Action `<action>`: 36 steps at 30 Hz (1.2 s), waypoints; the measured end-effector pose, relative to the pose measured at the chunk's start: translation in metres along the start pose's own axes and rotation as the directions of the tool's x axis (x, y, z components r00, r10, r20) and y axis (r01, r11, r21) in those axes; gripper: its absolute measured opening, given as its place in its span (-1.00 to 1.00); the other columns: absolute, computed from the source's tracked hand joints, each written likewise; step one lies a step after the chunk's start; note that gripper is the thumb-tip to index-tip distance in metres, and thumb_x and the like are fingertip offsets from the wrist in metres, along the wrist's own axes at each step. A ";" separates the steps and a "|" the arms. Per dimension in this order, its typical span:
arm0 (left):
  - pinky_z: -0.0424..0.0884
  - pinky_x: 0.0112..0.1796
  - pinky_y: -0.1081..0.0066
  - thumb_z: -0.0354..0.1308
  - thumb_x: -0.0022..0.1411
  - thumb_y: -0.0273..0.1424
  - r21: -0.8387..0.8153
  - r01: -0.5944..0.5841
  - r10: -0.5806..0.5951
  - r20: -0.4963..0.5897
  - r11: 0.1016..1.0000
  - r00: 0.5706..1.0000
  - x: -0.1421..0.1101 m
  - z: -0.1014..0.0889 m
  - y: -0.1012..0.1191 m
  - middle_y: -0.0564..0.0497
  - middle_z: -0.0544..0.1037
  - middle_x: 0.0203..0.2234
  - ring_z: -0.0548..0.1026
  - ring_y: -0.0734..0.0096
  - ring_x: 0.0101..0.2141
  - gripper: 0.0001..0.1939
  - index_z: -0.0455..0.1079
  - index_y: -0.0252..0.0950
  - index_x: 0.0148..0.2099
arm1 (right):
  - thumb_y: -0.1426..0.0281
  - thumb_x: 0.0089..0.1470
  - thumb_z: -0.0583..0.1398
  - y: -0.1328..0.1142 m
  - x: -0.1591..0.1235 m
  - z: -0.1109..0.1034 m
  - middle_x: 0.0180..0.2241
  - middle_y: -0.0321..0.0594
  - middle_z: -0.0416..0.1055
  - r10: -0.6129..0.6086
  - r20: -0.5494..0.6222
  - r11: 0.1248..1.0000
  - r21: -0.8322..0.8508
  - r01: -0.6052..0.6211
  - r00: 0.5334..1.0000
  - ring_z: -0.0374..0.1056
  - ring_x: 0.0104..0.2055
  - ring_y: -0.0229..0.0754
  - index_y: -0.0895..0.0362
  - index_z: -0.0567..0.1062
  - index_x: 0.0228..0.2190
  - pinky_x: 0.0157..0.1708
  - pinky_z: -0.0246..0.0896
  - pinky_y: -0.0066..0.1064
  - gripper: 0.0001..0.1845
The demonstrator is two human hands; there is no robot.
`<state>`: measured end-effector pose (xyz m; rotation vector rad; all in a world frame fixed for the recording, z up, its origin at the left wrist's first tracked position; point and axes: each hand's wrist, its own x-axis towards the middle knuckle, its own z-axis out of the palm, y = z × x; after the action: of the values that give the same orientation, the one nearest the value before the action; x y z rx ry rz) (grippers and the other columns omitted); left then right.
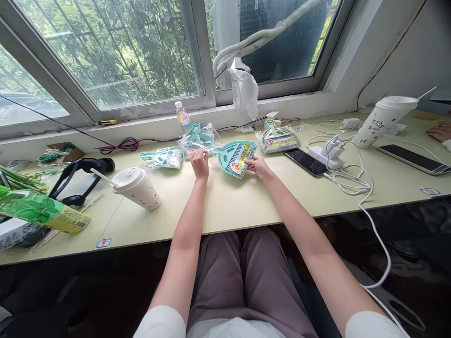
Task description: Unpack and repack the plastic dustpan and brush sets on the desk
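1. The right hand [259,167] pinches the near right edge of a teal dustpan [225,149] and its printed card [241,158], thumb uppermost; the left hand [199,164] is curled just left of the dustpan's handle, and I cannot tell what, if anything, its fingers pinch.
2. Both bare forearms reach out over the table edge; the left runs nearly straight ahead, the right slants inward towards the dustpan, which sits above the lap [243,277].
3. Close around the dustpan are clear-wrapped packs: a teal pack [197,138] beyond its handle, a flatter pack [168,158] further left, a green pack [280,142] to its right.
4. Under the dustpan spreads a pale yellow tabletop [246,204]; left of it stands a lidded cup [136,188], then a black headset [82,178] and a green-capped bottle [44,213], tipped over; right of it lie a phone [306,161], a white power strip [326,156] with looping cables, a tilted cup [382,123], and at the far right another person's hand [440,132].
5. Beyond the dustpan a small bottle [182,117] leans by the sill; a white bag [243,87] hangs at the window [141,51]; leaves, bars and pale pipes [276,32] show through the glass.
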<state>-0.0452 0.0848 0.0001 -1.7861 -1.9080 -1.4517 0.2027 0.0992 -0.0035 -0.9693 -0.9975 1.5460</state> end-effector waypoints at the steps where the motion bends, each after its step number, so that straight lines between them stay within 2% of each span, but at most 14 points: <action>1: 0.07 0.27 0.11 0.02 0.39 -0.36 -0.006 -0.035 0.035 0.021 0.999 0.999 -0.002 0.000 0.005 -0.13 0.58 -0.15 0.42 0.16 0.05 -0.80 0.48 -0.23 -0.15 | 0.66 0.04 0.25 0.001 -0.001 0.002 -0.35 -0.13 0.62 -0.012 0.025 1.000 0.004 0.012 1.000 0.55 -0.40 -0.20 0.24 0.55 -0.34 -0.31 0.55 -0.38 -0.85; 4: -0.04 0.33 0.08 0.09 0.37 -0.29 -0.027 -0.079 0.080 0.027 0.997 0.996 -0.007 -0.001 0.023 -0.13 0.52 0.01 0.35 0.17 0.17 -0.79 0.45 -0.19 -0.01 | 0.64 0.03 0.27 0.004 -0.004 0.010 -0.33 -0.16 0.62 -0.060 0.037 0.998 0.020 0.059 0.998 0.55 -0.38 -0.19 0.22 0.54 -0.34 -0.24 0.56 -0.31 -0.86; 6: -0.12 0.35 0.02 0.18 0.31 -0.21 -0.047 0.012 -0.017 -0.117 0.999 0.993 -0.008 -0.004 0.036 -0.19 0.33 0.23 0.16 0.12 0.32 -0.55 0.30 -0.20 0.20 | 0.62 0.03 0.27 0.006 -0.003 0.012 -0.33 -0.17 0.62 -0.089 0.014 0.995 0.041 0.088 0.996 0.55 -0.37 -0.19 0.20 0.54 -0.33 -0.22 0.57 -0.30 -0.86; 8: -0.18 0.35 -0.02 0.22 0.27 -0.14 -0.107 0.196 -0.221 -0.335 0.975 0.916 -0.006 -0.006 0.044 -0.27 0.06 0.37 -0.09 0.08 0.41 -0.28 0.06 -0.22 0.35 | 0.60 0.04 0.28 0.008 -0.001 0.012 -0.32 -0.19 0.62 -0.111 -0.004 0.991 0.070 0.111 0.994 0.56 -0.35 -0.19 0.18 0.52 -0.32 -0.20 0.57 -0.30 -0.86; 10: -0.12 0.35 0.00 0.21 0.27 -0.11 -0.241 0.370 -0.441 -0.456 0.897 0.773 -0.001 -0.006 0.045 -0.31 -0.11 0.40 -0.20 0.11 0.43 -0.16 -0.14 -0.23 0.41 | 0.57 0.04 0.28 0.009 0.001 0.011 -0.31 -0.19 0.61 -0.126 -0.014 0.987 0.102 0.126 0.992 0.56 -0.32 -0.19 0.17 0.51 -0.30 -0.17 0.57 -0.29 -0.86; 12: 0.05 0.33 0.08 0.20 0.28 -0.11 -0.433 0.459 -0.624 -0.419 0.776 0.659 0.004 -0.005 0.040 -0.34 -0.19 0.40 -0.13 0.17 0.42 -0.09 -0.27 -0.20 0.43 | 0.56 0.05 0.28 0.010 0.003 0.009 -0.30 -0.20 0.61 -0.141 -0.023 0.981 0.128 0.142 0.990 0.57 -0.30 -0.17 0.16 0.51 -0.29 -0.14 0.56 -0.27 -0.86; 13: 0.15 0.29 0.13 0.20 0.28 -0.11 -0.535 0.482 -0.700 -0.344 0.694 0.626 0.006 -0.004 0.036 -0.35 -0.19 0.40 -0.03 0.19 0.41 -0.07 -0.32 -0.19 0.43 | 0.55 0.05 0.28 0.010 0.003 0.008 -0.30 -0.20 0.61 -0.149 -0.027 0.979 0.139 0.152 0.988 0.57 -0.29 -0.17 0.16 0.51 -0.29 -0.12 0.56 -0.26 -0.86; 15: 0.32 0.20 0.22 0.16 0.31 -0.08 -0.707 0.496 -0.779 -0.126 0.505 0.614 0.008 -0.001 0.030 -0.33 -0.13 0.40 0.15 0.22 0.35 -0.06 -0.39 -0.13 0.44 | 0.55 0.06 0.28 0.010 0.004 0.008 -0.30 -0.20 0.61 -0.166 -0.027 0.974 0.154 0.168 0.986 0.57 -0.27 -0.16 0.15 0.51 -0.29 -0.11 0.55 -0.26 -0.87; 17: 0.41 0.12 0.31 0.09 0.35 -0.05 -0.812 0.473 -0.753 0.063 0.343 0.655 0.010 0.000 0.027 -0.26 -0.02 0.40 0.26 0.27 0.30 -0.13 -0.38 -0.08 0.45 | 0.54 0.06 0.28 0.010 0.003 0.008 -0.29 -0.20 0.61 -0.171 -0.022 0.972 0.157 0.172 0.985 0.57 -0.26 -0.16 0.15 0.51 -0.29 -0.10 0.55 -0.26 -0.87; 21: 0.46 0.05 0.44 0.06 0.41 -0.20 -0.891 0.440 -0.554 0.313 0.110 0.772 0.012 0.001 0.028 -0.15 0.24 0.32 0.45 0.35 0.16 -0.28 -0.21 -0.08 0.46 | 0.52 0.01 0.32 0.007 0.002 0.008 -0.28 -0.19 0.61 -0.156 0.012 0.980 0.127 0.154 0.988 0.57 -0.27 -0.15 0.15 0.52 -0.30 -0.11 0.55 -0.23 -0.84; 24: 0.51 -0.02 0.42 0.15 0.35 -0.33 -0.849 0.528 -0.465 0.460 0.019 0.757 0.011 0.003 0.030 -0.10 0.42 0.20 0.55 0.35 0.03 -0.30 -0.03 -0.10 0.43 | 0.52 -0.03 0.35 0.006 0.000 0.010 -0.28 -0.18 0.62 -0.165 0.061 0.983 0.097 0.158 0.984 0.56 -0.30 -0.15 0.16 0.53 -0.30 -0.13 0.56 -0.22 -0.82; 29: 0.52 -0.09 0.39 0.16 0.32 -0.36 -0.778 0.626 -0.390 0.564 0.045 0.728 0.006 0.008 0.030 -0.06 0.51 0.12 0.59 0.38 -0.07 -0.40 0.11 -0.09 0.36 | 0.49 -0.03 0.36 0.005 -0.001 0.012 -0.29 -0.19 0.62 -0.174 0.035 0.979 0.116 0.169 0.984 0.57 -0.28 -0.14 0.15 0.52 -0.30 -0.11 0.56 -0.19 -0.80; 33: 0.50 -0.10 0.38 0.12 0.34 -0.32 -0.706 0.697 -0.240 0.660 0.128 0.712 0.000 0.014 0.034 -0.08 0.56 0.04 0.60 0.38 -0.13 -0.55 0.28 -0.21 0.25 | 0.48 -0.04 0.36 0.004 0.000 0.014 -0.30 -0.21 0.62 -0.180 -0.010 0.973 0.143 0.179 0.984 0.58 -0.22 -0.10 0.13 0.50 -0.30 -0.07 0.55 -0.16 -0.79; 36: 0.49 -0.04 0.28 0.15 0.30 -0.24 -0.641 0.742 -0.128 0.733 0.199 0.668 -0.007 0.017 0.041 -0.11 0.59 -0.02 0.59 0.28 -0.09 -0.59 0.39 -0.27 0.14 | 0.51 -0.04 0.35 0.005 0.000 0.015 -0.33 -0.21 0.61 -0.177 -0.026 0.974 0.140 0.179 0.984 0.58 -0.19 -0.09 0.14 0.50 -0.32 -0.05 0.55 -0.16 -0.81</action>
<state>-0.0013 0.0843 0.0078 -2.2909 -2.1552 -3.1088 0.1876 0.0970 -0.0030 -0.7692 -0.9257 1.4378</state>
